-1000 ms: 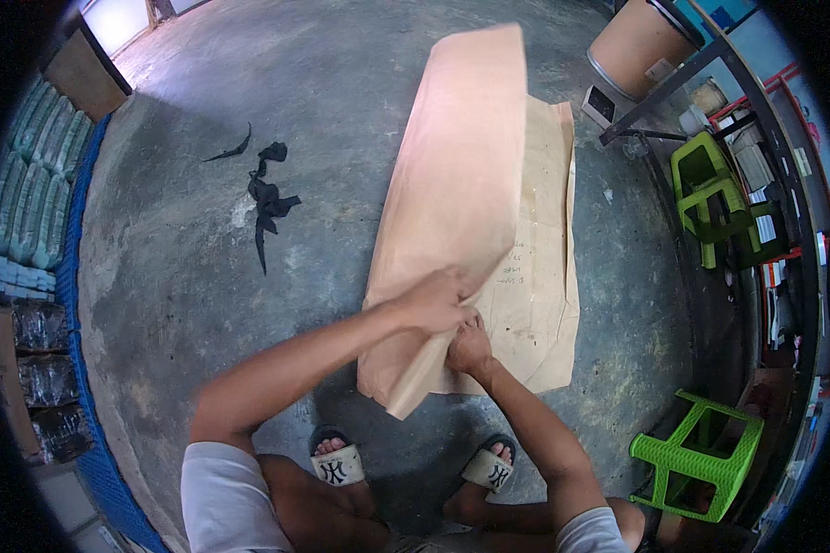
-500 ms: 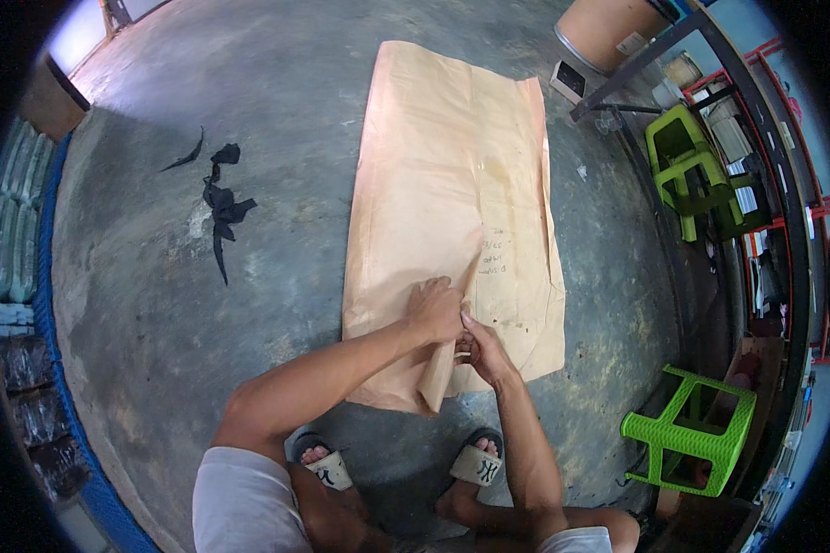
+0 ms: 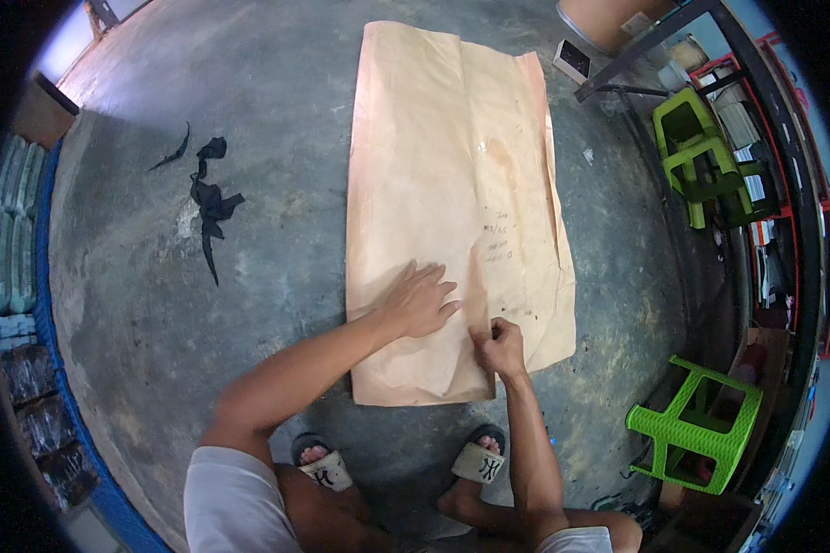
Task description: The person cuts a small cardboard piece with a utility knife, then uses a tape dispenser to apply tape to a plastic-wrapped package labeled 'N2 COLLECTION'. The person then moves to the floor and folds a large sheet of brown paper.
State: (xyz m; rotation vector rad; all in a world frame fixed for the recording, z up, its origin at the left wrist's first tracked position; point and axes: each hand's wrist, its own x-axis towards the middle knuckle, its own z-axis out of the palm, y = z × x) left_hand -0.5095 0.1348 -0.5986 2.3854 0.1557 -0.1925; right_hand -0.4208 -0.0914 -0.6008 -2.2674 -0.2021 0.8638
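A large sheet of brown kraft paper (image 3: 415, 157) lies lengthwise on the floor in front of me. Its left part is folded over, and that flap's edge runs down the middle. My left hand (image 3: 420, 301) rests flat on the flap with its fingers spread. At the flap's near edge, my right hand (image 3: 502, 347) has closed its fingers on the brown paper, pinching it close to the lower corner. Handwriting and a faint stain show on the right part of the sheet.
Torn black cloth scraps (image 3: 214, 203) lie on the grey floor to the left. A green plastic stool (image 3: 710, 419) lies at the right, with more green stools (image 3: 687, 138) farther back beside a dark-framed rack (image 3: 752, 83). A small box (image 3: 573, 61) stands at the far right.
My left hand has opened and now lies flat on the paper, slightly farther left. The flap, bunched up before, is laid down flatter, with its near corner moved right along with my right hand.
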